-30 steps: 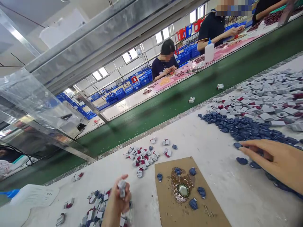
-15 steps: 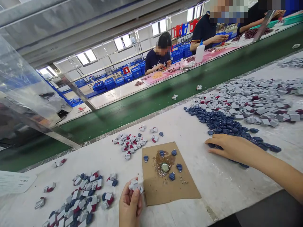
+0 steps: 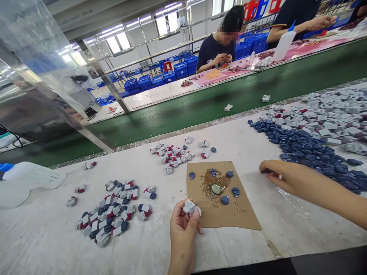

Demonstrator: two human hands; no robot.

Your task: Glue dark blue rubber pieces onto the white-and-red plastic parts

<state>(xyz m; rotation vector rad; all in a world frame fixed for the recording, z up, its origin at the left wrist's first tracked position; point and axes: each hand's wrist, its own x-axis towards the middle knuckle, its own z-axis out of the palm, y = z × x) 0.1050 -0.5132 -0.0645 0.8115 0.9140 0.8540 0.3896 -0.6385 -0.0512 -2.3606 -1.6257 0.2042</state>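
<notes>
My left hand (image 3: 185,229) pinches a small white plastic part (image 3: 189,206) between thumb and fingers, at the near left corner of a brown cardboard sheet (image 3: 243,219). On the sheet lie several dark blue pieces (image 3: 225,200), a round cap (image 3: 216,188) in a wet brown patch, and a few thin sticks (image 3: 238,207). To the right, my right hand (image 3: 279,175) hovers between the sheet and a heap of dark blue pieces (image 3: 312,156). Its fingers are curled together; what they hold, if anything, is hidden.
Behind the blue heap spreads a large pile of white parts (image 3: 341,110). Assembled white, red and blue pieces (image 3: 111,212) lie at left, a smaller group (image 3: 172,154) farther back. A white bottle (image 3: 31,175) lies far left. Beyond the green belt (image 3: 183,114), people (image 3: 218,49) work.
My right hand has come off the blue heap toward the cardboard, its fingers now curled together. My left hand still holds the white part. The camera view has shifted.
</notes>
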